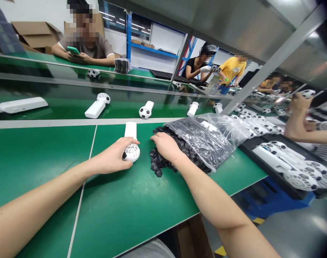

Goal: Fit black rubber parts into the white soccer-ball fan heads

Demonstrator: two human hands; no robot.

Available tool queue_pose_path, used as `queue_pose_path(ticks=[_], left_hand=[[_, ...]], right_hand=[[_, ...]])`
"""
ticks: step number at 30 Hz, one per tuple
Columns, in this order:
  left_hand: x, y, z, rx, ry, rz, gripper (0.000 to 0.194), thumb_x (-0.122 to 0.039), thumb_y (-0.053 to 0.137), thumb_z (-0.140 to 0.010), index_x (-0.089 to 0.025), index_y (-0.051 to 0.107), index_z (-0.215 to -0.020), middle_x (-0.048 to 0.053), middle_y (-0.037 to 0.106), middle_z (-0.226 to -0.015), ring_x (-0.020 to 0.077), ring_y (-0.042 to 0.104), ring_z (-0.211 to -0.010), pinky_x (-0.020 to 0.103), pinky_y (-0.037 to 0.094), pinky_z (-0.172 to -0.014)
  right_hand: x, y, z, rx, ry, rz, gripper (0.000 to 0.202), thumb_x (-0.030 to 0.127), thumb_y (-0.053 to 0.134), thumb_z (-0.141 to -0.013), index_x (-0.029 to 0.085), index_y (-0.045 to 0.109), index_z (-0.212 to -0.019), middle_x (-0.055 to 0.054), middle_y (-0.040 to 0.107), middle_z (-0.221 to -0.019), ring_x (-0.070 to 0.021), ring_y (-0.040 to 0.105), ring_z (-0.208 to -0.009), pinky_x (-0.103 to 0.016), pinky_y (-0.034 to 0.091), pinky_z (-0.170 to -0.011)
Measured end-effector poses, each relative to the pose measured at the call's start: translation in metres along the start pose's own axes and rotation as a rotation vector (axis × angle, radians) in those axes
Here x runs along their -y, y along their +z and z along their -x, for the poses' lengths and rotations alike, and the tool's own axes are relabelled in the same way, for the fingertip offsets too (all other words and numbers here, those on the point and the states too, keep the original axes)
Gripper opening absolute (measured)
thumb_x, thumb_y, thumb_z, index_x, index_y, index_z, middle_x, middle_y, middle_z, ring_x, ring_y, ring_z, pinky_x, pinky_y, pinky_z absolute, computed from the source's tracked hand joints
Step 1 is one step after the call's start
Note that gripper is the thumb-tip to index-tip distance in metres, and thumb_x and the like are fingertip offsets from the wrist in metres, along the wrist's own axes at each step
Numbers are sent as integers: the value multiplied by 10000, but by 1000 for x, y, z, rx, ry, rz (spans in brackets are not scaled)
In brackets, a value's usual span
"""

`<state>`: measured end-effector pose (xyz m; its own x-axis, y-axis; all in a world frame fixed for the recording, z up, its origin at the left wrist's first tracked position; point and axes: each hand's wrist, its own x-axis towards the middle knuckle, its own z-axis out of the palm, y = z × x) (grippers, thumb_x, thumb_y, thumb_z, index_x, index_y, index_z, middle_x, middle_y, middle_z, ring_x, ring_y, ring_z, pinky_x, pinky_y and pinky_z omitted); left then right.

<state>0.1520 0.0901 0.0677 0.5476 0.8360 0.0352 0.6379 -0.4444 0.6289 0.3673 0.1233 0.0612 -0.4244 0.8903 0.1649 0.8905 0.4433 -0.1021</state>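
My left hand is closed around the round head of a white handheld fan, which has a soccer-ball pattern and a slotted grille. Its flat white handle points away from me on the green table. To the right, my right hand reaches into a pile of small black plastic pieces that spill from a clear plastic bag. Its fingertips rest among the pieces, partly bent. Whether a piece is between them is too small to make out.
Similar fans, such as one white fan, lie along the green conveyor beyond the table. At right, a black tray holds several fans beside a co-worker's arm. Across the line, a person holds a phone. A slanted metal post stands at right.
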Motion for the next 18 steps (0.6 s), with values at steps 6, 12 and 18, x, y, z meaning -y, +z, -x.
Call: queue_pose_path(ticks=[6, 12, 18], left_hand=[[-3, 2, -2, -37, 15, -18, 545, -272, 559, -640, -200, 442, -1168, 86, 467, -1224, 271, 422, -1157, 398, 364, -967], [-6, 1, 0, -79, 16, 5, 477, -331, 592, -663, -206, 486, -1111, 64, 513, -1163, 257, 456, -1105, 387, 382, -937], [-6, 2, -1, -64, 24, 13, 482, -313, 608, -657, -194, 490, -1108, 65, 525, -1137, 256, 449, -1094, 381, 382, -923]], right_hand=[[11, -10, 10, 16, -83, -867, 54, 229, 524, -831, 184, 524, -861, -1, 593, -794, -128, 558, -717, -252, 448, -661], [25, -8, 15, 166, -147, -1064, 121, 205, 556, -796, 181, 586, -911, 2, 588, -817, -121, 535, -744, -254, 425, -691], [25, -6, 14, 144, -116, -1145, 75, 220, 586, -775, 163, 603, -820, 2, 608, -791, -119, 548, -722, -259, 430, -697]])
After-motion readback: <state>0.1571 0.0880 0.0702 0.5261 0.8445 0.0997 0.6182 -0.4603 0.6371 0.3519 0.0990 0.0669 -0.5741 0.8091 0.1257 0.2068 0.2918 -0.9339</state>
